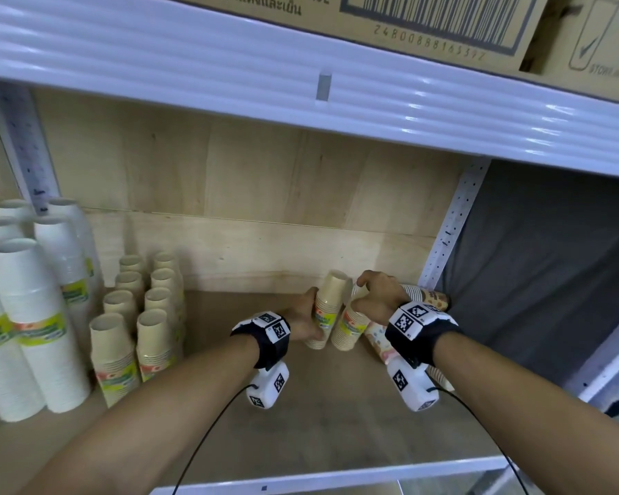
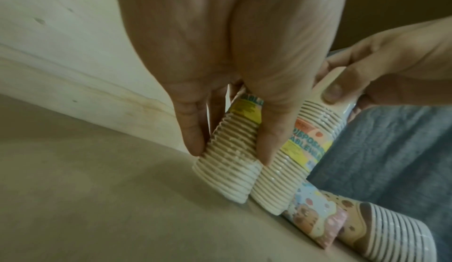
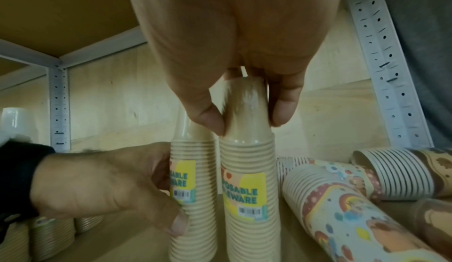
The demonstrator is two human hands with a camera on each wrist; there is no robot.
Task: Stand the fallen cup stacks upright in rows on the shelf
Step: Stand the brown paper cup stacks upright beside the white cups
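left hand [image 1: 305, 316] grips tan stack [image 1: 327, 309] | right hand [image 1: 376, 298] pinches its neighbour [image 1: 349, 325] | I'd seat both flat, touching

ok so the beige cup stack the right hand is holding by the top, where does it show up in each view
Head: the beige cup stack stands right of centre, under the right hand, next to the left-hand stack.
Left wrist: right of centre, the right one of the two beige stacks, a thumb on its upper part.
Right wrist: centre, upright, fingers pinching its top.
Shared landmark: the patterned cup stacks lying fallen just to its right.
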